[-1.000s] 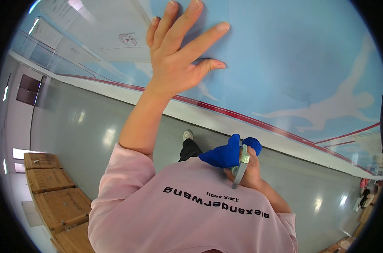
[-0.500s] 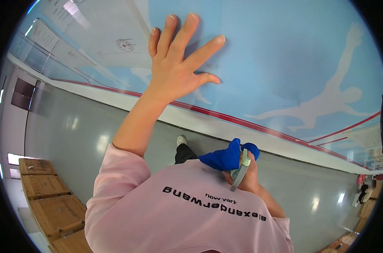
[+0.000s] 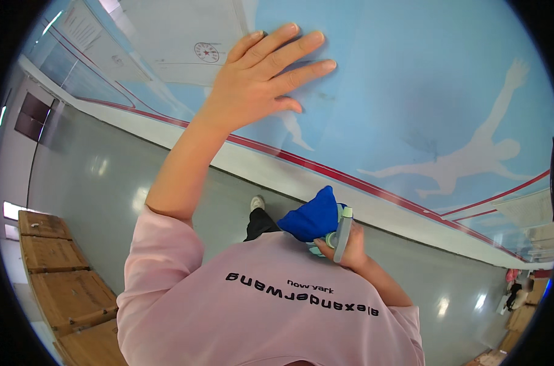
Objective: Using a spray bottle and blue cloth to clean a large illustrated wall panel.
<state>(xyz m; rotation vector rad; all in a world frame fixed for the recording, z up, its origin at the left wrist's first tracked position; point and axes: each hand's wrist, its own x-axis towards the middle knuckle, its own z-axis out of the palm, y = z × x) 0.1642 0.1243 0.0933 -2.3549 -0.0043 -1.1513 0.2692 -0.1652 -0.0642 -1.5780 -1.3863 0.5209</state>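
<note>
My left hand (image 3: 258,73) lies on the light blue printed wall panel (image 3: 399,85), its fingers stretched out and slightly apart, with nothing in it. Lower down, in front of my chest, my right hand (image 3: 353,247) is closed around a tool with a flat grey bar and pale green parts (image 3: 343,238). Its exact kind is hard to make out. A bunched blue cloth (image 3: 310,216) sticks out beside this tool, on its left, and seems to be held in the same hand. Part of the right hand's grip is hidden behind the tool.
Below the panel's red stripe (image 3: 325,172) runs a white wall base, then the grey floor (image 3: 118,161). Brown wooden cabinets (image 3: 69,296) stand at the lower left. Framed sheets (image 3: 82,30) hang at the upper left. Another brown cabinet (image 3: 521,320) is at the far right.
My left hand has shifted slightly relative to the panel, toward the framed sheet, and its fingers are closer together. The blue cloth has changed shape and hangs to the tool's left.
</note>
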